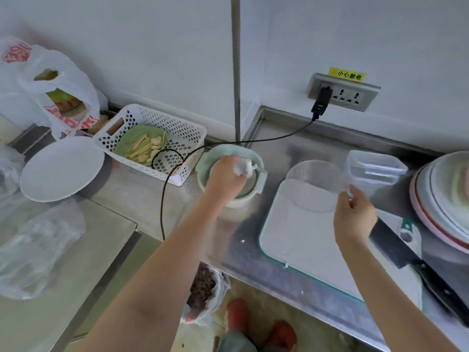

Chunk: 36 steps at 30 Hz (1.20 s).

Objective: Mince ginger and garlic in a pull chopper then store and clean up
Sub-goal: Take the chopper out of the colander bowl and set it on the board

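My left hand (226,175) grips the white blade spindle (247,168) over the pale green chopper lid (250,191), which lies in front of a pale green bowl (223,151). At its rim my right hand (354,212) holds the clear chopper bowl (316,185), which rests on the back of the white cutting board (304,240). Sliced ginger and garlic cloves (147,147) lie on a green plate (127,141) inside a white perforated basket (182,134) to the left.
A clear storage box with lid (374,168) stands behind the chopper bowl. A cleaver (416,262) lies at the board's right edge. Stacked plates (446,196) sit far right, a white plate (61,168) and plastic bags (48,85) far left. A black cable (162,204) crosses the steel counter.
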### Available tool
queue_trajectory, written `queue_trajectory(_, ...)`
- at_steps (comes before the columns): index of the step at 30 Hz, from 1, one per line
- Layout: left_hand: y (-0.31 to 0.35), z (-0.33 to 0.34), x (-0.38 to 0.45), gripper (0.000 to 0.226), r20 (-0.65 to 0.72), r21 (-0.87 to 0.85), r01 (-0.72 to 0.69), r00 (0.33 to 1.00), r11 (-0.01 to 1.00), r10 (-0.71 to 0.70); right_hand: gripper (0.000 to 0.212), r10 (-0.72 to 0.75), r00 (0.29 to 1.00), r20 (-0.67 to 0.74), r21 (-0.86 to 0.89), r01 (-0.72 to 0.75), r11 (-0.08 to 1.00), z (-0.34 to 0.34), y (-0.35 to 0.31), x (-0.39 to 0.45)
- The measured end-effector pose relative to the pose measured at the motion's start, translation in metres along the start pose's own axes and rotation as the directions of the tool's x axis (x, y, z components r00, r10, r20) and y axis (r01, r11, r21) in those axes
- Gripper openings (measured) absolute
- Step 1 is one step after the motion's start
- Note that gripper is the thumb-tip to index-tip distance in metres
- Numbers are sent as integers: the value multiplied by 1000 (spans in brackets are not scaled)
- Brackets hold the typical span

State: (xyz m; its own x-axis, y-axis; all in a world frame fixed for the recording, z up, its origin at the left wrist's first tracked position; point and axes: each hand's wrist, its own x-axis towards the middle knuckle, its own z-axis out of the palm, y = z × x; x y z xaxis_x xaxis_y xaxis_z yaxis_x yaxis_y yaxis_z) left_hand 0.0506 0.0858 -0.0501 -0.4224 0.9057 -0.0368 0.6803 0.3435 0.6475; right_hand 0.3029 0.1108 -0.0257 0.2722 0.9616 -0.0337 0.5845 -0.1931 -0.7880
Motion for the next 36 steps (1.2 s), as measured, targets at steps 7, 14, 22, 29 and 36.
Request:
queue_trajectory(7,-12,29,4,23,-276,134,-153,943,979,185,41,7,995,100,-44,-3,999,-6,61,7)
queue_trajectory(14,-15,32,9,27,-153,252,-104,978,962,145,43,-174,975,142,-146,194,970,17,90,14)
queue_trajectory(22,-16,26,-11,35,-134,185,-196,966,963,222,36,-222,968,120,-137,237,962,13,89,-12)
queue_trajectory(29,-32,1,-51,28,-141,196,-198,963,960,228,58,-201,972,123,-393,234,889,2,73,-59)
queue_trajectory(36,-35,-12,-53,29,-73,101,-229,969,968,237,38,-443,881,168,-240,472,848,31,24,-82)
